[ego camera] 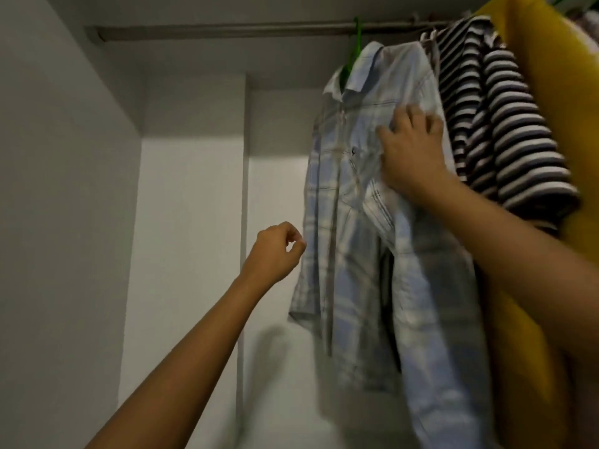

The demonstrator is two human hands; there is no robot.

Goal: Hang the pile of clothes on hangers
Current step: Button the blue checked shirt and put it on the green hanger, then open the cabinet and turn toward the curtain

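A pale blue plaid shirt [350, 241] hangs on a green hanger [355, 48] from the closet rod [227, 30]. My right hand [411, 150] lies flat against the shirt's chest with fingers spread, pressing it toward the clothes on the right. My left hand [275, 251] is at the shirt's left edge, fingers curled with thumb and fingertips together; whether it pinches the fabric edge is unclear. The pile of clothes is out of view.
A black-and-white striped top [499, 124] and a yellow garment [557, 76] hang to the right of the plaid shirt. White closet walls [191, 205] stand behind and to the left, with bare rod on that side.
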